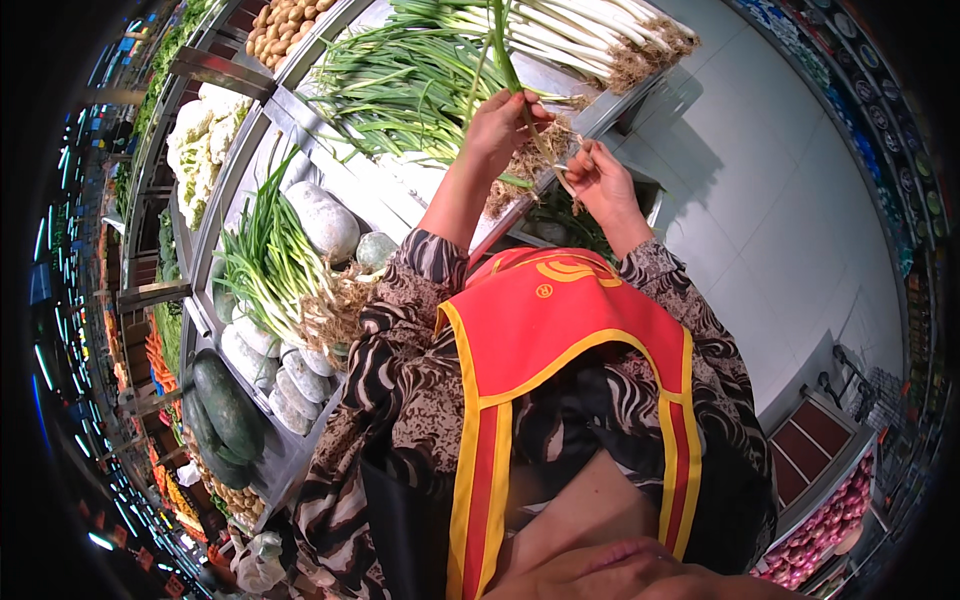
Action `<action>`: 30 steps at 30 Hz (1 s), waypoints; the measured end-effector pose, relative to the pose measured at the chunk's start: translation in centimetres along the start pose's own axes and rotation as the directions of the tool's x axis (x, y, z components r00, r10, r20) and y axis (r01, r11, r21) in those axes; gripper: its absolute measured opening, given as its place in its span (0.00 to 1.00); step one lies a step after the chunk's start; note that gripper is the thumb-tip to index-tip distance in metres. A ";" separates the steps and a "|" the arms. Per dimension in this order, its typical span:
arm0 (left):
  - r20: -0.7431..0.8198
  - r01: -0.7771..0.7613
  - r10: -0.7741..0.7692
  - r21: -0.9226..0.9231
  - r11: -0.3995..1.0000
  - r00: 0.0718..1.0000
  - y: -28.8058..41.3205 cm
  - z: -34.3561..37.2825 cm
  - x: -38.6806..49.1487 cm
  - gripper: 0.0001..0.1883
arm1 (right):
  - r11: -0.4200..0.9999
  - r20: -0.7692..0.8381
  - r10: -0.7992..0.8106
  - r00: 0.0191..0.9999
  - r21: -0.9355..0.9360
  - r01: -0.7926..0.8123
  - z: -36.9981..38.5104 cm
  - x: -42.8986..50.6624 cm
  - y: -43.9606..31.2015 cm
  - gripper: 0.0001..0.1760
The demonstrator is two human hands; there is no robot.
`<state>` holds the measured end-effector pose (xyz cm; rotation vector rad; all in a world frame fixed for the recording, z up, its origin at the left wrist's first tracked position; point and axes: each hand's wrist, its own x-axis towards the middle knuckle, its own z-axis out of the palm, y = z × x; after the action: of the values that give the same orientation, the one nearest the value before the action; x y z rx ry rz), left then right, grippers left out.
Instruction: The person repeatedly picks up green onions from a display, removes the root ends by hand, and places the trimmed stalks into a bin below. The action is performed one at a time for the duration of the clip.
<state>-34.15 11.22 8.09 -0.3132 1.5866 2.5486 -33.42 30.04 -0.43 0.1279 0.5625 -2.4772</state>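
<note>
My left hand (491,135) grips the stalk of a green onion (505,64), whose leaves run up past the top edge of the picture. Its pale lower end slants down toward my right hand (606,186). The curled fingers of that hand are at the root end, with a thin pale strand rising from them; the exact grip is partly hidden. Under and beyond my hands, a pile of green onions (405,82) covers the metal display counter (390,184), their brown roots (551,142) facing the aisle. Thick white-stemmed scallions (577,37) lie farther back.
Left on the counter are a bunch of green onions (274,262), pale wax gourds (322,217) and dark green gourds (225,405). Cauliflower (202,146) and potatoes (285,30) sit behind. Below the counter edge stands a bin (649,206) with greens. A tiled floor (780,172) stretches right.
</note>
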 end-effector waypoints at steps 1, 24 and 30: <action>-0.042 0.011 -0.010 0.008 1.000 0.999 0.5 -0.2 0.1 0.12 | 0.994 0.019 0.008 1.000 -0.108 -0.006 -0.9 -0.5 -0.5 0.09; 0.213 0.383 -0.435 0.247 0.890 0.875 3.2 -0.5 -5.8 0.17 | 0.014 0.409 -0.460 0.789 -0.884 0.467 6.3 -0.3 -5.3 0.31; 0.346 0.481 -0.515 0.184 0.857 0.784 2.8 -2.2 -7.1 0.16 | -0.106 0.524 -0.246 0.815 -0.851 0.515 6.2 -0.8 -5.4 0.16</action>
<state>-27.60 8.10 11.29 -0.1753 1.2511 1.9767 -35.64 31.83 7.30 -1.0247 2.4268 -1.7813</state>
